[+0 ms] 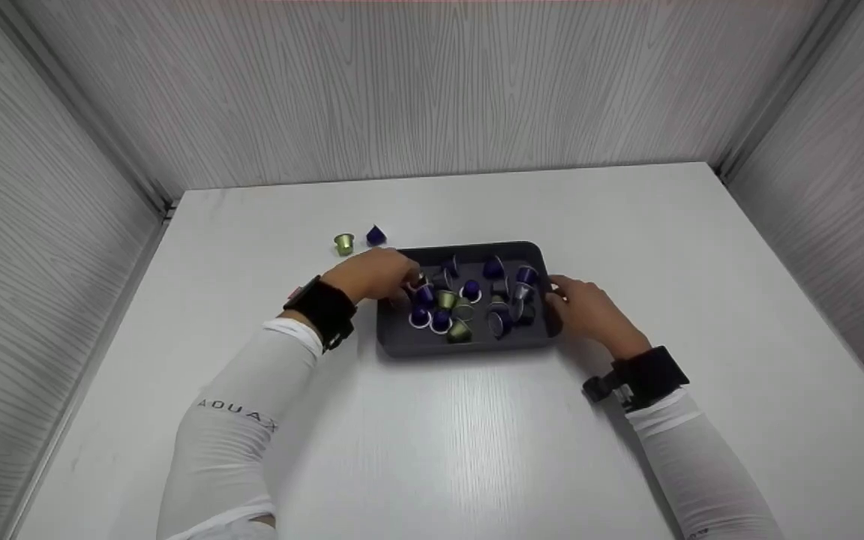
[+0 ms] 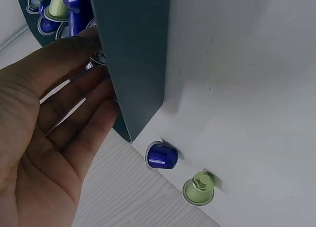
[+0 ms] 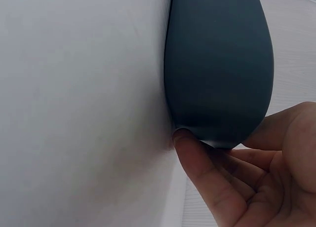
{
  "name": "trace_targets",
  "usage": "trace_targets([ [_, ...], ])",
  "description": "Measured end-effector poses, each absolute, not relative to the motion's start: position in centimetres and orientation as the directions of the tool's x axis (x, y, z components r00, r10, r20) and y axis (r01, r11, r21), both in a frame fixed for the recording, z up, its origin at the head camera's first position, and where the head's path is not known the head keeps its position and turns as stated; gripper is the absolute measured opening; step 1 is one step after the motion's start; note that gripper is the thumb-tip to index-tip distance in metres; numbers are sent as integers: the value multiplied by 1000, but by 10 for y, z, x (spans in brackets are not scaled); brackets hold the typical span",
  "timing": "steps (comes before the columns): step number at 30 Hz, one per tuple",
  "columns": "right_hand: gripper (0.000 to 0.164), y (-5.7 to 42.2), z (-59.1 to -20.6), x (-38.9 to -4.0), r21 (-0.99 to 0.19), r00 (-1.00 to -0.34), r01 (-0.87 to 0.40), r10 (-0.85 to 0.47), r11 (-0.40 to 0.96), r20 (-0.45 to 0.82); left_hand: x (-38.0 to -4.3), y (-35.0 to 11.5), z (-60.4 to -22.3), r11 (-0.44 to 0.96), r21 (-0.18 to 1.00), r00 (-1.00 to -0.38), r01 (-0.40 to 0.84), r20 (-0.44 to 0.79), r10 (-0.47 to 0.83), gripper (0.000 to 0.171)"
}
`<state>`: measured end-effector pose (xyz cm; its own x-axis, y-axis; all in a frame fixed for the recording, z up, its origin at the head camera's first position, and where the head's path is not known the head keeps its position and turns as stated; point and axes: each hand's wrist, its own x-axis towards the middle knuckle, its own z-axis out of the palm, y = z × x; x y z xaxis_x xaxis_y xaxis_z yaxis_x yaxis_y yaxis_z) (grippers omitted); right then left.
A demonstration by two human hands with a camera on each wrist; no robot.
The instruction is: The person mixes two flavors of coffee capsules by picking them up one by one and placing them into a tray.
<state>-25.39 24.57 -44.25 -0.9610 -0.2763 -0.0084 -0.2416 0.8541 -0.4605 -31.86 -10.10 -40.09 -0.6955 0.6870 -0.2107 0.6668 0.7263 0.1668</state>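
A dark grey tray (image 1: 417,348) stands on the white table with several blue, green and dark coffee capsules lying jumbled in it. Over its left end, my left hand (image 1: 379,274) dips its fingertips inside the wall. In the left wrist view this hand (image 2: 54,108) pinches a coffee capsule (image 2: 100,56) between thumb and fingers; part of the lid shows lettering, the rest is hidden. My right hand (image 1: 589,309) grips the tray's right end. In the right wrist view, fingers (image 3: 205,175) curl against the lower edge of the tray wall (image 3: 219,64).
Beyond the tray's left back corner, a green capsule (image 1: 344,244) and a blue capsule (image 1: 376,235) lie on the table (image 1: 447,442). A small reddish thing (image 1: 295,292) shows by the left wrist strap. Grey wood-grain panels (image 1: 432,90) enclose the table at the back and sides.
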Motion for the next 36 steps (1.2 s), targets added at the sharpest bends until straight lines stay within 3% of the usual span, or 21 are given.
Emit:
trace_targets([
  [8, 43, 246, -443, -255, -469, -962, -235, -273, 851, -12, -323, -106, -402, 698, 189, -683, 691, -147, 716, 28],
  [17, 41, 248, -447, -258, -465, -961, -250, -275, 849, 15, -331, -118, -404, 703, 139, -710, 697, -3, 704, 17],
  [24, 42, 248, -445, -256, -471, -960, -253, -281, 845, 10, -339, -133, -408, 777, 92, -781, 623, 9, 625, 33],
  [36, 44, 247, -444, -255, -466, -962, -235, -274, 853, -17, -356, -156, -422, 870, 206, -883, 448, -47, 466, 70],
])
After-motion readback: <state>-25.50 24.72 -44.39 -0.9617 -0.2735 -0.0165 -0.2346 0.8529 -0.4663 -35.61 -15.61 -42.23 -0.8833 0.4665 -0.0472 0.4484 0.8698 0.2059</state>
